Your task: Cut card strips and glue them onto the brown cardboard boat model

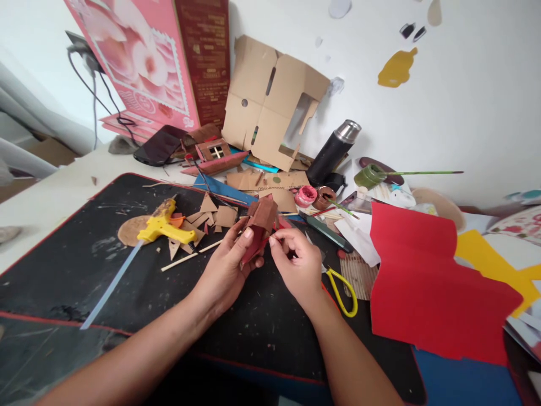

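Note:
My left hand (232, 254) is wrapped around a small painted cardboard model (262, 217), brown on top and dark red below, tilted above the black mat. The thumb lies along its near side. At the model's right edge, my right hand (298, 262) is closed in a pinch; what sits between the fingertips is too small to make out. Left of the hands, a yellow hot glue gun (163, 225) rests on the mat with a long glue stick (112, 285) out of its back. Yellow-handled scissors (349, 293) lie just right of my right hand.
Cardboard scraps (207, 214) and a thin wooden stick (181, 261) lie beyond my left hand. Behind stand a pink paint jar (305, 195), a black thermos (332, 155), a cardboard sheet (270, 96) and a painted cardboard boat (217, 163). Red paper (431, 287) covers the right side.

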A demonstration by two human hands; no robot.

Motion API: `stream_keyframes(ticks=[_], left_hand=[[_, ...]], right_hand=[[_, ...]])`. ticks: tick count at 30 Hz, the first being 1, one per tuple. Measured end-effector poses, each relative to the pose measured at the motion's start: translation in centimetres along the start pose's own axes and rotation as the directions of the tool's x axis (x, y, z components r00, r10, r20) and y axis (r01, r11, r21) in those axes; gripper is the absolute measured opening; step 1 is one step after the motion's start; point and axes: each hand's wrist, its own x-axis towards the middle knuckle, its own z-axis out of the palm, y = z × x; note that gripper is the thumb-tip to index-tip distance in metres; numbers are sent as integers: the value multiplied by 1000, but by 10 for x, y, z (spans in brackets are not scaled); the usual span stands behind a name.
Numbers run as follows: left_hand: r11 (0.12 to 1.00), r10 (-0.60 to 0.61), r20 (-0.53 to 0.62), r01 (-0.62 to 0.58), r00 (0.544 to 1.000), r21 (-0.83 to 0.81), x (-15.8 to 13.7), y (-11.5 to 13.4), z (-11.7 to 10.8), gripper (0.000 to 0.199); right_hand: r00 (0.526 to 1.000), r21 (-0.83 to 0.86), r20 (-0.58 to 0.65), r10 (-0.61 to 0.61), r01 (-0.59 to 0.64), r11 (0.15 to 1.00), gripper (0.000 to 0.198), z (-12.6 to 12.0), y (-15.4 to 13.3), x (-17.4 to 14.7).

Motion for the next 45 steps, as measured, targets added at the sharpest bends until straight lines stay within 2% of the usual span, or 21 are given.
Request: stream_keyframes(ticks=[16, 34, 45], left_hand=[[1000, 28, -4, -28, 1000, 0, -1, -2, -2, 64], [999, 39, 9, -39, 999, 17, -2, -2, -1, 67], [999, 48, 2, -48, 999, 27, -3, -3, -1, 65]], right_hand=[[999, -21, 17, 41, -40, 999, 10, 0, 2, -1], [996, -5, 31, 83, -82, 997, 12, -1, 1, 0], [998, -22, 19, 59, -59, 998, 10, -2, 0, 0]])
